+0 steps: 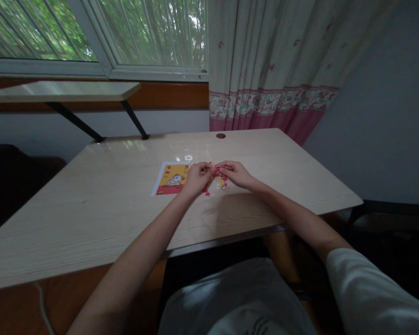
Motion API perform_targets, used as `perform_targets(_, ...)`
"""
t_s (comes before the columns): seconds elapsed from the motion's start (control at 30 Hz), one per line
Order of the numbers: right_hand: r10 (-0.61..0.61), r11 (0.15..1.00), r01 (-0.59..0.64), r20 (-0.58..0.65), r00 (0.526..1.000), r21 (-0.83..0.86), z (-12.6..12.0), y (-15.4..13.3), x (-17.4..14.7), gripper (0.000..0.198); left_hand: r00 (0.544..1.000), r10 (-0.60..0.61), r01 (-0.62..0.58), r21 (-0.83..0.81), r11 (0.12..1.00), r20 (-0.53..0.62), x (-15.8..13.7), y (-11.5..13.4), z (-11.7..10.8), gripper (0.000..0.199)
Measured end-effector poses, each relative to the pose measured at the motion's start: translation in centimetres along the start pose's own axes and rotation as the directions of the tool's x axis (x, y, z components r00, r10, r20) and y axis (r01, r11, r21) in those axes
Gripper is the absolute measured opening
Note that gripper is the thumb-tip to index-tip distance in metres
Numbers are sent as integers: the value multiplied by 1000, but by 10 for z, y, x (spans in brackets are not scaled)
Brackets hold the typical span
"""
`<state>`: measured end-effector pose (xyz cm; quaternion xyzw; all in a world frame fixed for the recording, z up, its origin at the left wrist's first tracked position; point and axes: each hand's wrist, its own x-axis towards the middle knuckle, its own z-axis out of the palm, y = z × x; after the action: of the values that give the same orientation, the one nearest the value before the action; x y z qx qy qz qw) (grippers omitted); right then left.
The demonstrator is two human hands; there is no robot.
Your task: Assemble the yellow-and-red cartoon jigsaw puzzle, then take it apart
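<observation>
Both hands meet over the middle of the desk. My left hand (197, 177) and my right hand (236, 173) are closed, thumbs and fingers pinching red jigsaw puzzle pieces (217, 171) between them. How many pieces they hold is too small to make out. Below the fingers lies a loose pile of jigsaw pieces (219, 183) in pale yellow, white and red. A printed picture sheet (173, 178) lies flat just left of my left hand, which covers part of its right edge. It shows a white cartoon animal on a yellow and red ground.
The pale wooden desk (101, 204) has a round cable hole (221, 136) near its back edge. A raised shelf (73, 90) on dark metal legs stands at the back left. Behind the desk are a window (153, 32) and a patterned curtain (261, 70).
</observation>
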<state>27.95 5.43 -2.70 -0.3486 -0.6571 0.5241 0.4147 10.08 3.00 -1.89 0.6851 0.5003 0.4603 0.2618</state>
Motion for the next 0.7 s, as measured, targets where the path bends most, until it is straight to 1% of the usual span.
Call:
perform_targets(0.07, -25, 1000, 25, -9, 1000, -16, 0, -1, -1, 17, 1000, -21, 21, -36, 999, -14, 1, -3, 1, 19)
perform_targets(0.13, -51, 997, 48, -46, 998, -62, -2, -2, -1, 19, 999, -38, 36, -75, 997, -21, 2, -5, 1, 19)
perform_targets(0.23, -68, 990, 53, -107, 992, -132, -4, -4, -1, 19, 999, -30, 32, -112, 993, 14, 2, -6, 1, 20)
perform_targets(0.33, -67, 984, 45, -122, 990, -172, -4, -6, -1, 20, 998, -22, 28, -126, 992, 52, 1, -6, 1, 23)
perform_targets(0.47, -52, 983, 29, -122, 991, -181, -3, -8, -2, 22, 999, -10, 16, -133, 991, 46, 0, -6, 1, 25)
perform_targets(0.7, -47, 984, 20, -146, 988, -179, -1, -8, -4, 19, 996, 28, -16, -140, 990, 83, 1, -4, -1, 24)
